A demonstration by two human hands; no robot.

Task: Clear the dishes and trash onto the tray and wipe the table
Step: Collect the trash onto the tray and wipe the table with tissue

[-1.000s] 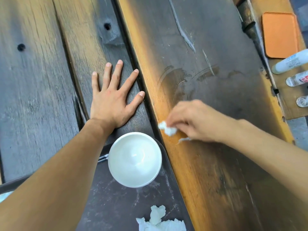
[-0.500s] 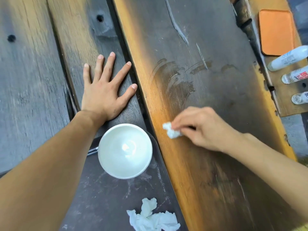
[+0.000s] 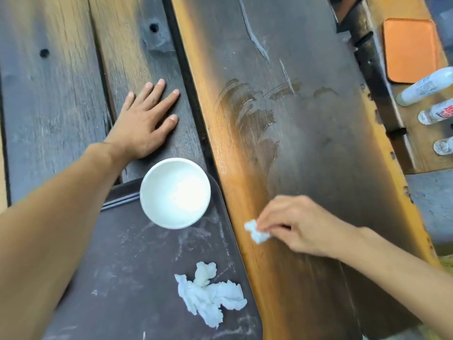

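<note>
Lying near, on dark scuffed plastic tray [image 3: 117, 278]: crumpled white tissue [image 3: 210, 293], empty white round bowl [image 3: 175, 192]. Pinching small white tissue wad [image 3: 256, 231], right hand [image 3: 301, 227] dragging nearer along orange-edged wooden table plank [image 3: 306, 143] than a second ago; damp streaks left beyond. Resting flat, fingers spread: left hand [image 3: 144, 121]. Far white bottles [image 3: 426, 87]: lettering unreadable.

- Illumination: soft, even daylight; no hard-edged shadows on the table [image 3: 306, 69].
- Glare: the white bowl [image 3: 175, 192] is overexposed, its interior detail lost; a wet sheen marks the plank.
- Blur: the right hand [image 3: 301, 227] and its tissue wad [image 3: 256, 231] are smeared by motion.
- Distortion: wide-angle lens; planks splay outward, the forearms enlarged at the lower edges.
- Focus: the bottles [image 3: 426, 87] at the right edge are soft.
</note>
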